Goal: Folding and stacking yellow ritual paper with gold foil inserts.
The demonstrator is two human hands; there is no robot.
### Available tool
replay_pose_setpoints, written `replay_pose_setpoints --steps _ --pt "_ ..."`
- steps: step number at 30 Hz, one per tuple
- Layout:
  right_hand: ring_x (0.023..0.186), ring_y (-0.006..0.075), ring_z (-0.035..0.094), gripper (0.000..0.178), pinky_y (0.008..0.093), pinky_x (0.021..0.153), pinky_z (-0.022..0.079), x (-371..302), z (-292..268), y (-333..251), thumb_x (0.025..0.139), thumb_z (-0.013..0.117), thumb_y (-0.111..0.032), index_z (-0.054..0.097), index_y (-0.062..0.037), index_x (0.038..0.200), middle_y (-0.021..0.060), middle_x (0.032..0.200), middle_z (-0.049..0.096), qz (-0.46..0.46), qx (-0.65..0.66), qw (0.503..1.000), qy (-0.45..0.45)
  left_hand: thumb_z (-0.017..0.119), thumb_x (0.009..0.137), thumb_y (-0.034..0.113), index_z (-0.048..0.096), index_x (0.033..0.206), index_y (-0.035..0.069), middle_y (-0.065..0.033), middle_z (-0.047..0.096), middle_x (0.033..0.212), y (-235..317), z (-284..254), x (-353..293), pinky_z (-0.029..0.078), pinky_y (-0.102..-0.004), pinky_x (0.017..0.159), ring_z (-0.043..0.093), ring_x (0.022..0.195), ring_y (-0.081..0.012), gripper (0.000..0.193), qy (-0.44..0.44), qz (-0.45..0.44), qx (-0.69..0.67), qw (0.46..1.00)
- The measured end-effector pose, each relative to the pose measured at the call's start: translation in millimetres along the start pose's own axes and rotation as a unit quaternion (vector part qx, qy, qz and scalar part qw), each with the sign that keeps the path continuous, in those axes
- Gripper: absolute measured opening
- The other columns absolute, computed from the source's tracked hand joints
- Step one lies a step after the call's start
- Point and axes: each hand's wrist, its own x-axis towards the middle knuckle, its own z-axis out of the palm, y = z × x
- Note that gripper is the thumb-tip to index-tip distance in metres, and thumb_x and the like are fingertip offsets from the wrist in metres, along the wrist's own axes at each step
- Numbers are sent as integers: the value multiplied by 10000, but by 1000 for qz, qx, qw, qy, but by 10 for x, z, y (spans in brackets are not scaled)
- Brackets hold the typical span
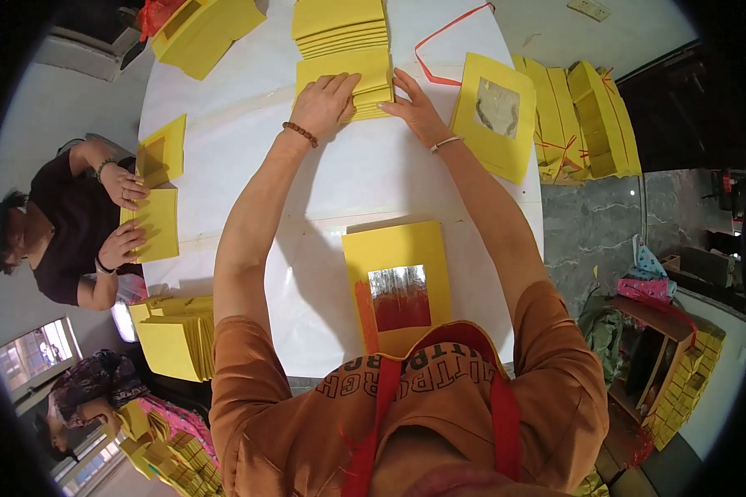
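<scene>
A stack of flat yellow card folders (342,66) lies toward the far side of the white table, its near pieces fanned in steps. My left hand (327,103) rests over the stack's near left part, fingers together and bent over the top piece. At the right edge, my right hand (417,112) grips the near corner between thumb and fingers. Close to my body lies a yellow folder (356,248) with a shiny rectangular window showing red below. Right of my right hand is another yellow folder (466,116) with a pale, rounded window.
A red ribbon (417,51) lies beyond that folder. Bundles of yellow folders (555,116) stand off the table's right edge. At left a co-worker's hands (123,186) hold a yellow folder (159,219). More folders (170,340) stand near my left elbow.
</scene>
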Motion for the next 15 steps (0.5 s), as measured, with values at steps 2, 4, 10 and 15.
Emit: replay_pose_setpoints --steps 2,4,10,15 --pt "1219 212 397 765 330 1002 335 19 -38 21 780 649 -76 192 -42 1393 105 1396 274 -8 -40 999 -8 577 759 137 519 1138 74 -103 598 1056 -4 -13 18 468 -365 762 569 938 -243 389 7 8 -2 1000" --pt "1199 211 417 759 317 979 361 39 -44 49 771 659 -76 206 -20 1378 103 1362 315 -15 -34 999 -1 584 754 128 519 1134 75 -100 590 1070 16 -30 0 462 -367 773 558 960 -240 389 -10 6 10 1000" --pt "1172 200 441 746 302 955 386 23 -39 55 769 663 -76 216 23 1358 108 1308 382 -20 -24 1000 -4 577 764 167 511 1151 79 -100 561 1099 51 -32 -10 425 -387 822 518 1004 -250 403 -61 -1 12 998" --pt "1184 199 430 743 302 961 381 24 -48 65 768 659 -64 216 24 1358 110 1313 379 -23 -9 1000 -3 570 802 284 497 1188 89 -101 518 1140 39 -103 -16 370 -396 868 459 1064 -267 439 -87 -12 -41 995"
